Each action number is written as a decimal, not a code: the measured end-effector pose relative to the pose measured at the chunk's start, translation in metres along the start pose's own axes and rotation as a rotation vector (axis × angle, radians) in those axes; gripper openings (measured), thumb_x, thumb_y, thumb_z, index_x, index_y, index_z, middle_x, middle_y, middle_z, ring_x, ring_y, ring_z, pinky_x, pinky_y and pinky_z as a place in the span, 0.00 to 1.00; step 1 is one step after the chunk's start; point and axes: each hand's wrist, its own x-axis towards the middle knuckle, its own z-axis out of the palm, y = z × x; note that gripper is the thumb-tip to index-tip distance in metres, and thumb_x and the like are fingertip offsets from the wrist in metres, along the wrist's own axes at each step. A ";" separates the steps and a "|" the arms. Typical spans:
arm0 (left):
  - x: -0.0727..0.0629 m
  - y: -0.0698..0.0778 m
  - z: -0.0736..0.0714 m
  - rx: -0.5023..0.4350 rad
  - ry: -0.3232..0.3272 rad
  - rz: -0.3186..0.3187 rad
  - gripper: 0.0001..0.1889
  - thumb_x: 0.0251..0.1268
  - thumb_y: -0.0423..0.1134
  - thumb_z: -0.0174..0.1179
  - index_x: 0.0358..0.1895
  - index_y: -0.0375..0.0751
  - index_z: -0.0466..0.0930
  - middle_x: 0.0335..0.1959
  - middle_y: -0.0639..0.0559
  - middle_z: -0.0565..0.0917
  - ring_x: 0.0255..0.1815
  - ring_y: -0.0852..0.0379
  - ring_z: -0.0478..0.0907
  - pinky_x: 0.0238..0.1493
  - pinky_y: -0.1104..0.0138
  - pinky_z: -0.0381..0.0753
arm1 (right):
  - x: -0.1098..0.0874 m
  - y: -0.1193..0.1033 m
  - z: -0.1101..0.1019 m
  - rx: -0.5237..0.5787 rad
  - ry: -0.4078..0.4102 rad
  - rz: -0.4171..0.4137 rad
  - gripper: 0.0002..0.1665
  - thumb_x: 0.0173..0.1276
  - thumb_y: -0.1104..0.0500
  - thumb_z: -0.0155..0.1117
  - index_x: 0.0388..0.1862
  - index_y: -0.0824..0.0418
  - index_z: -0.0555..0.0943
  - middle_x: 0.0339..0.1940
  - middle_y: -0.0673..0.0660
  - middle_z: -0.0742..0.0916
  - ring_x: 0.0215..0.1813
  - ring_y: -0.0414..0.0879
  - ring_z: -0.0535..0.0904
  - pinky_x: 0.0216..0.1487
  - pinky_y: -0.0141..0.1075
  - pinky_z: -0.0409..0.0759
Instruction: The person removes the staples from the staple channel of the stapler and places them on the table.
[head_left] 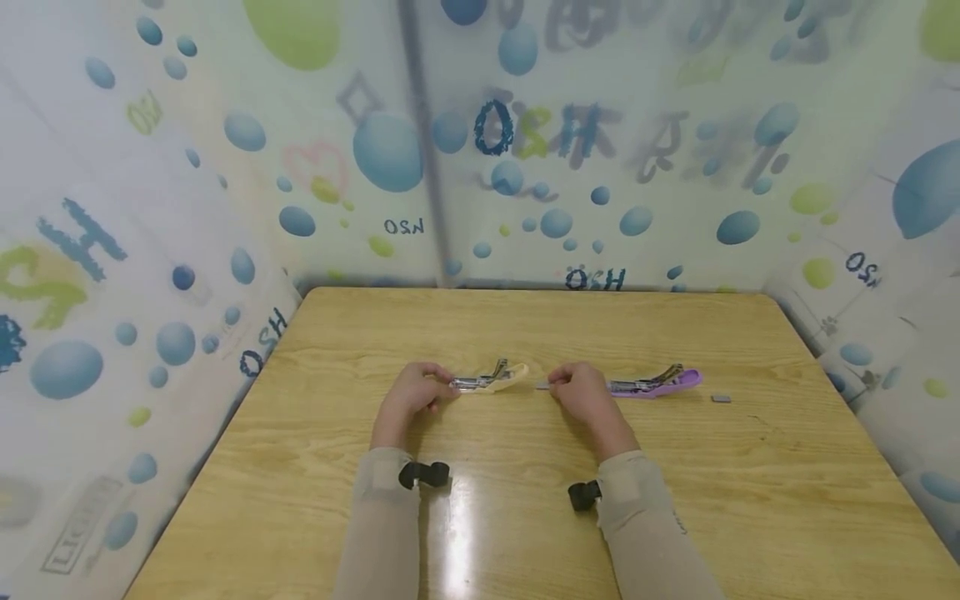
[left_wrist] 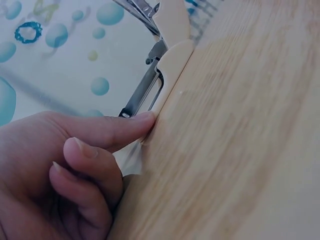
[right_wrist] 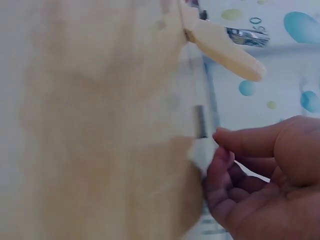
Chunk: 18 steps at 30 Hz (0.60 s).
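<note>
A cream stapler (head_left: 504,382) lies on the table, its top arm swung up and its metal staple channel exposed. My left hand (head_left: 416,390) holds its front end, with the thumb (left_wrist: 135,127) against the base in the left wrist view and other fingers curled below. A thin grey staple strip (right_wrist: 200,121) lies on the wood beyond the cream stapler's rear handle (right_wrist: 230,52). My right hand (head_left: 583,390) is at that strip, thumb and index tips drawn close together beside its end; I cannot tell if they grip it.
A purple stapler (head_left: 678,381), also opened up, lies just right of my right hand, its front partly hidden. Farther right is another small grey staple strip (head_left: 721,398). The wooden table (head_left: 480,333) backs onto a printed curtain (head_left: 645,167), with more curtain on both sides.
</note>
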 end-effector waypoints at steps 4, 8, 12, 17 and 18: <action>-0.001 -0.004 -0.001 -0.003 0.004 -0.008 0.19 0.62 0.38 0.77 0.56 0.40 0.87 0.29 0.51 0.84 0.15 0.62 0.71 0.20 0.70 0.69 | -0.002 -0.004 -0.022 0.045 -0.025 -0.053 0.17 0.81 0.60 0.60 0.62 0.65 0.85 0.55 0.64 0.87 0.53 0.56 0.84 0.49 0.41 0.82; 0.000 -0.006 0.001 -0.005 0.005 0.010 0.19 0.62 0.38 0.77 0.56 0.41 0.87 0.24 0.53 0.82 0.15 0.63 0.71 0.20 0.71 0.69 | -0.013 -0.011 -0.064 0.037 0.017 -0.121 0.20 0.83 0.59 0.59 0.67 0.66 0.82 0.56 0.66 0.86 0.54 0.60 0.84 0.45 0.38 0.82; 0.000 -0.009 0.003 -0.013 -0.023 0.021 0.21 0.63 0.37 0.76 0.59 0.41 0.86 0.19 0.55 0.79 0.15 0.62 0.71 0.19 0.71 0.70 | -0.031 -0.012 -0.110 -0.083 0.057 -0.159 0.22 0.84 0.56 0.58 0.70 0.65 0.80 0.60 0.67 0.85 0.57 0.60 0.82 0.48 0.39 0.83; 0.000 -0.010 -0.002 0.019 -0.091 0.037 0.28 0.68 0.43 0.73 0.69 0.43 0.78 0.16 0.55 0.74 0.14 0.61 0.68 0.20 0.69 0.69 | -0.047 -0.002 -0.163 -0.244 0.071 -0.156 0.29 0.86 0.47 0.54 0.73 0.65 0.76 0.67 0.71 0.81 0.64 0.65 0.79 0.52 0.50 0.83; -0.001 -0.009 -0.005 0.048 -0.100 0.049 0.30 0.70 0.46 0.72 0.71 0.43 0.75 0.18 0.54 0.74 0.14 0.60 0.67 0.21 0.68 0.69 | -0.048 0.000 -0.172 -0.273 0.070 -0.157 0.31 0.87 0.45 0.52 0.74 0.66 0.75 0.68 0.72 0.80 0.65 0.67 0.78 0.53 0.53 0.83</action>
